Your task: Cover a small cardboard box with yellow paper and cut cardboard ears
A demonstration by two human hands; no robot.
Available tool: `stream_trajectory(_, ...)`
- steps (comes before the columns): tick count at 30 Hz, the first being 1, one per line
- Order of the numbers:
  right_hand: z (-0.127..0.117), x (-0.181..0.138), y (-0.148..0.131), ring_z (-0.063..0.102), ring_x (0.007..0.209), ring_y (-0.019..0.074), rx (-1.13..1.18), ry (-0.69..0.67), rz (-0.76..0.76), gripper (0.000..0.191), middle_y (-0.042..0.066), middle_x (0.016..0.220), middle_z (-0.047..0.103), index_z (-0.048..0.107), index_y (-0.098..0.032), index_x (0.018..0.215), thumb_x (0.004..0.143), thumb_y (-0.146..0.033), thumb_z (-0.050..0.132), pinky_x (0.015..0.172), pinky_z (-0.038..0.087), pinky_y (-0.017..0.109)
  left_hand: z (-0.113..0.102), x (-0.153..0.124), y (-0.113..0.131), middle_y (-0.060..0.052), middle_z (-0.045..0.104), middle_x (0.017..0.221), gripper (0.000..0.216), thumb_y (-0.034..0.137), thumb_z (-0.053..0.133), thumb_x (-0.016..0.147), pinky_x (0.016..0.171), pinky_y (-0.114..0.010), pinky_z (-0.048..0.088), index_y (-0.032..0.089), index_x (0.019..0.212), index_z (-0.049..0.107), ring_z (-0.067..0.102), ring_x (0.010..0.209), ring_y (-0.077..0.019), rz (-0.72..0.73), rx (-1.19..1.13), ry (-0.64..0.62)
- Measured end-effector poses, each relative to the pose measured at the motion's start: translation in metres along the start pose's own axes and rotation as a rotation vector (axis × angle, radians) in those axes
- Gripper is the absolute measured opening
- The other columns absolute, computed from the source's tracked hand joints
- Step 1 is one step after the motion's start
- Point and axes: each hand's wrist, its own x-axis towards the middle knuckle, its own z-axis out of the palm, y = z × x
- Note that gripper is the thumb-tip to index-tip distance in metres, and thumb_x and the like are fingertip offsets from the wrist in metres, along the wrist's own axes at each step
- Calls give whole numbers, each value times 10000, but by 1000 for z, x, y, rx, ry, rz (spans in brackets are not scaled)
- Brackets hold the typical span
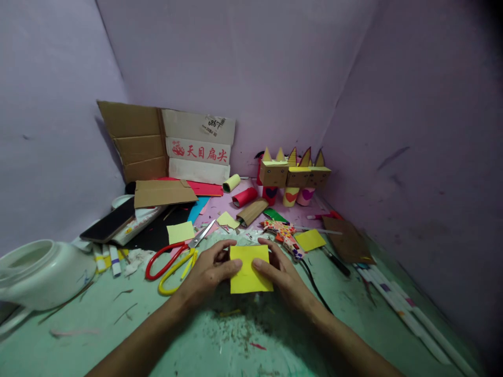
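A square piece of yellow paper [250, 281] is held upright between both hands, just above the green table. My left hand [214, 269] grips its left edge, thumb on the near face and fingers behind. On the right edge, my right hand [281, 269] pinches it the same way. What lies behind the paper is hidden. Beside my left hand lie scissors [168, 267] with one red and one yellow handle, blades apart. A glue gun [283, 233] with a flowered pattern rests beyond my right hand, its black cord running toward me.
Cardboard figures with pointed ears [296, 175] stand on coloured tubes at the back right. A flattened carton [196, 141] leans on the back wall. A white teapot-like vessel [43, 272] is at far left. Long white sticks [408, 309] lie on the right. Paper scraps [181, 232] are scattered about.
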Motion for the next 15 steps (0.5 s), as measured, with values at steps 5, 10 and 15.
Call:
stream_trajectory(5,3,-1,3,608,754,212,-66,19,-23,658,31,854,602,410,-211,1177,643,-435,722,664,462,335,5,-1,-2,-39,605,814,477,504,562,740,626,-307,438,152,1058,511,590,757,-219,53,224,102)
stream_trajectory(10,1,2,7,590,753,201,-99,35,-25,517,19,796,611,504,-196,1132,715,-464,651,664,431,306,4,-2,3,-39,619,802,352,475,469,810,633,-293,423,154,912,572,571,761,-210,84,282,108)
stream_trajectory(15,-2,4,7,600,683,192,-52,80,-22,517,27,780,635,538,-173,1109,691,-443,680,610,437,299,0,-1,4,-79,656,953,409,434,514,792,715,-323,456,140,1070,575,589,887,-250,14,53,-11)
